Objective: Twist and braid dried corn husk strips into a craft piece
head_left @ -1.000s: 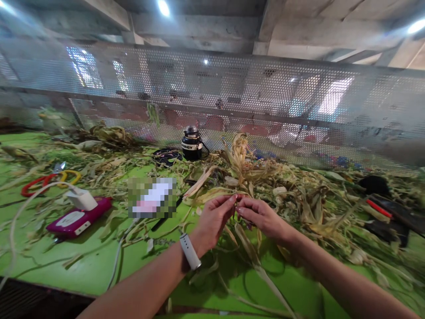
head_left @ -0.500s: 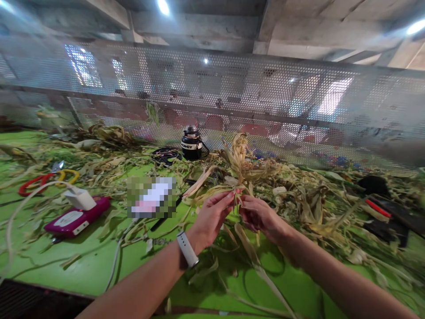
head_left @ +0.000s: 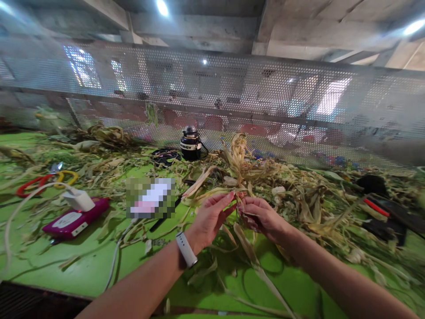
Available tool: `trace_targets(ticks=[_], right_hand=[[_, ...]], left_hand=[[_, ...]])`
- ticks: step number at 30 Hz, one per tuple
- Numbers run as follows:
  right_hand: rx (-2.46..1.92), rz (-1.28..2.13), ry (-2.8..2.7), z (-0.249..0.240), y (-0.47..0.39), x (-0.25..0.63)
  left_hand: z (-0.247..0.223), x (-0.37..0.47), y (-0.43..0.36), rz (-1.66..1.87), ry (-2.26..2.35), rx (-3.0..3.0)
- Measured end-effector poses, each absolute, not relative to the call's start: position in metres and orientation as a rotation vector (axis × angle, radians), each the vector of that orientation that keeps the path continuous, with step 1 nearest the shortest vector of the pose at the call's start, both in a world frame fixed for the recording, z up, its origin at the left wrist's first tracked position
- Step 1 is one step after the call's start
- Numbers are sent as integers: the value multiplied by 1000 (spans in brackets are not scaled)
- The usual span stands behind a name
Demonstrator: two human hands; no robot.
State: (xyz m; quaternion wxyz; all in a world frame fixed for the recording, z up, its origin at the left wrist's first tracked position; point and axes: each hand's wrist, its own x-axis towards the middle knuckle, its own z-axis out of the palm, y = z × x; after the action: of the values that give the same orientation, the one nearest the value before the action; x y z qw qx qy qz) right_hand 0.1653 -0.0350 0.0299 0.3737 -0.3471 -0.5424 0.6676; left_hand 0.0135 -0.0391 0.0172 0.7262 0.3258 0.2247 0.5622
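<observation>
Just right of centre, my left hand point(head_left: 210, 218) has its thumb and fingers pinched together at the base of a pale dried corn husk bundle point(head_left: 238, 155). My right hand point(head_left: 260, 218) is closed beside it, fingertips curled around a thin husk strip that my fingers partly hide. The two hands nearly touch. Long straw-coloured husks point(head_left: 202, 182) spread to the left of the bundle. Another husk strip point(head_left: 255, 257) lies below my hands and runs toward the near table edge.
Dried husks and plant scraps cover much of the green table point(head_left: 133, 261). On the left are scissors point(head_left: 43, 184), a purple power strip point(head_left: 78, 218) with a white charger point(head_left: 78, 199), and a cable. A black jar point(head_left: 190, 145) stands before a perforated metal screen point(head_left: 199, 84). Black-and-red tools point(head_left: 376, 207) lie right.
My right fingertips have shifted slightly down and curled in closer at the bundle's base. My left hand keeps its pinch almost unmoved. The whole view has drifted a little.
</observation>
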Motion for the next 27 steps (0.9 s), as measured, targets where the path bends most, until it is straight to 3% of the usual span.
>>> trace_targets(ticks=[27], right_hand=[[-857, 1636, -1660, 28, -39, 163]], left_hand=[[16, 15, -44, 1149, 516, 878]])
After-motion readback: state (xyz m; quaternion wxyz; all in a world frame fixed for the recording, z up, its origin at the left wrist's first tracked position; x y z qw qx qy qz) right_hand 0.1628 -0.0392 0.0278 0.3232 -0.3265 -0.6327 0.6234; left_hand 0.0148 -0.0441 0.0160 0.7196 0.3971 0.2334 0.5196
